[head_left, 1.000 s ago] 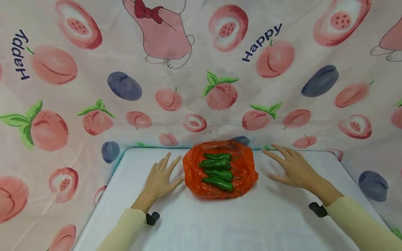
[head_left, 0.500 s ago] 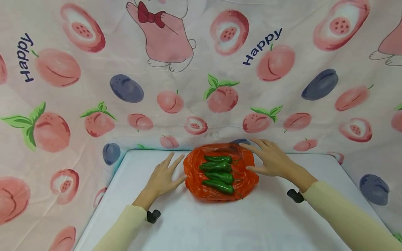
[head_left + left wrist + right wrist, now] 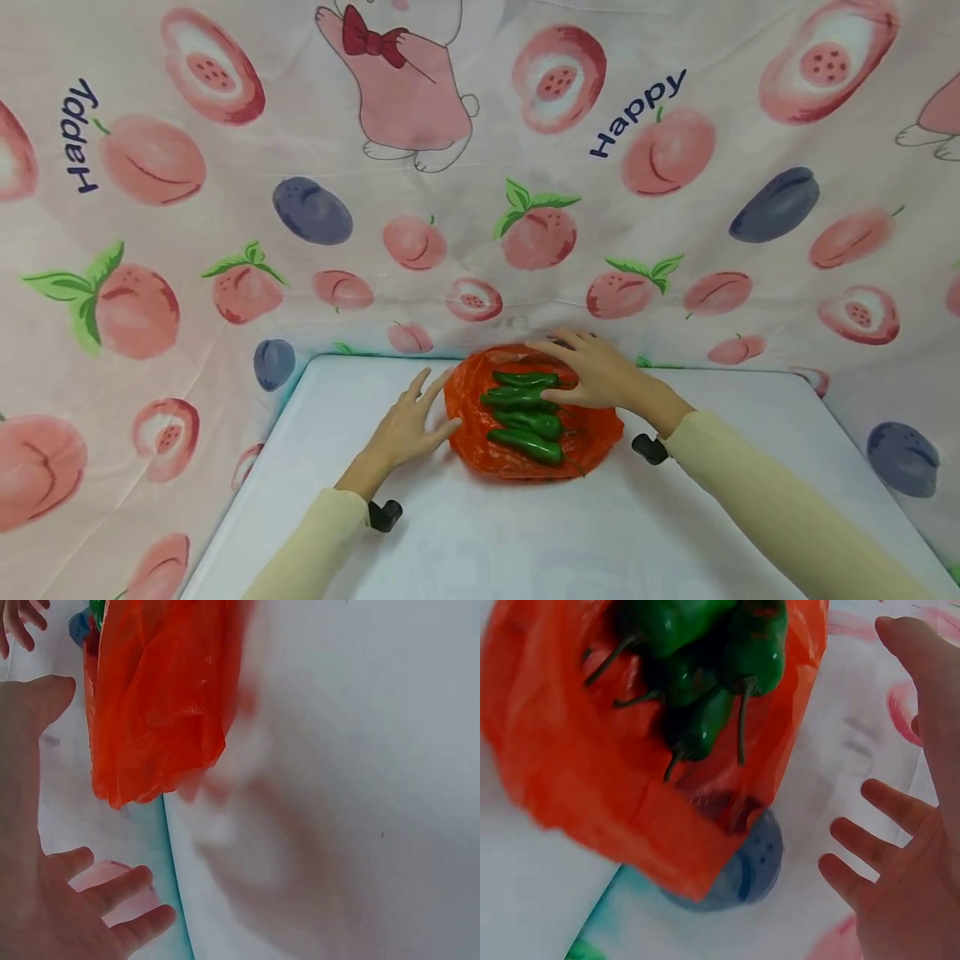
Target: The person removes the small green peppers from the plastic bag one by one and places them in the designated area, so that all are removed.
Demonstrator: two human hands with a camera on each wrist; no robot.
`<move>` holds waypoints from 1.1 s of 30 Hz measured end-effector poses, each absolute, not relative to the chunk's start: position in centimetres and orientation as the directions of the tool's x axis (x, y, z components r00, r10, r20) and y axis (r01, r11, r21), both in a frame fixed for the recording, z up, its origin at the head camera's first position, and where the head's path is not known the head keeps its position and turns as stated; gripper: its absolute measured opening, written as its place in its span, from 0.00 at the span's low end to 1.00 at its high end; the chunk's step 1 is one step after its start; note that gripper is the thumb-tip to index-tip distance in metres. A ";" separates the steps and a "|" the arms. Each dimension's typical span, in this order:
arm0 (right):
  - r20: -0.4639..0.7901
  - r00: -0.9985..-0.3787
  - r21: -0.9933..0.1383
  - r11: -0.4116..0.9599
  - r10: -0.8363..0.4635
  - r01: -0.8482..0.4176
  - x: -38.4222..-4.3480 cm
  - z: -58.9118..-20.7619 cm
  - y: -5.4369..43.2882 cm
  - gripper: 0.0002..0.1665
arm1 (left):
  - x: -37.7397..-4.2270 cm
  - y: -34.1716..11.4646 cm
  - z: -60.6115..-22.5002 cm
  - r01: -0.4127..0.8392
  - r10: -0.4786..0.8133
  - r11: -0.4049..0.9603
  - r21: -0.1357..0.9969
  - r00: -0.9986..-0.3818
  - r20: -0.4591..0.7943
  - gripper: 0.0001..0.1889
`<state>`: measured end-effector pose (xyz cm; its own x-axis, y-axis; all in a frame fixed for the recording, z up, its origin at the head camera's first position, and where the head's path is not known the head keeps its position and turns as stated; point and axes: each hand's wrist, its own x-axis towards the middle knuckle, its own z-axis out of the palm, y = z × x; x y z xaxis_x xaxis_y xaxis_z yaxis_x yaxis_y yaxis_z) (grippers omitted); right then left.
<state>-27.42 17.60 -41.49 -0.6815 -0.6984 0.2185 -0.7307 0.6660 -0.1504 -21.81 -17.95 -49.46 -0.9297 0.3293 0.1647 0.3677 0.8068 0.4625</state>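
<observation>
Several green chili peppers (image 3: 523, 400) lie in a row inside a crumpled orange-red plastic bag (image 3: 467, 408) near the back of the white table. My left hand (image 3: 405, 429) hovers at the bag's left side, fingers spread, with nothing in its grasp; the left wrist view has its thumb and fingers apart beside the bag wall (image 3: 165, 697). Over the bag's right part is my right hand (image 3: 600, 373), fingers extended, its thumb overlapping a pepper in the head view. In the right wrist view its fingers (image 3: 862, 844) hold nothing, and pepper stems face that side.
The white table (image 3: 480, 533) ends just behind the bag. A pink cloth (image 3: 450, 192) printed with peaches, plums and a rabbit hangs behind and at the sides. Each wrist carries a small black camera, such as the left one (image 3: 386, 517).
My right hand has moved left, from beside the bag to above its right part. My left hand has stayed near the bag's left edge. The bag and peppers look unmoved.
</observation>
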 end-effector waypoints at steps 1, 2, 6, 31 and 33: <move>0.206 -0.685 -0.170 0.664 -0.699 -0.728 -27.5 -41.6 17.3 0.47 | -21.8 -17.8 -49.5 0.361 0.327 0.802 0.477 -0.932 0.155 0.44; 0.192 -0.691 -0.194 0.663 -0.697 -0.723 -27.6 -41.6 17.1 0.47 | -21.8 -17.7 -49.6 0.355 0.327 0.796 0.491 -0.934 0.145 0.44; 0.116 -0.716 -0.295 0.665 -0.688 -0.686 -27.8 -41.9 16.0 0.46 | -21.8 -17.1 -49.9 0.343 0.329 0.757 0.557 -0.935 0.129 0.45; -0.089 -0.670 -0.490 0.618 -0.737 -0.615 -29.9 -45.5 11.6 0.35 | -21.5 -15.3 -51.0 0.287 0.250 0.552 0.783 -0.953 0.173 0.43; -0.097 -0.669 -0.494 0.619 -0.737 -0.611 -30.0 -45.7 11.6 0.33 | -21.5 -15.3 -50.9 0.257 0.242 0.534 0.805 -0.959 0.145 0.43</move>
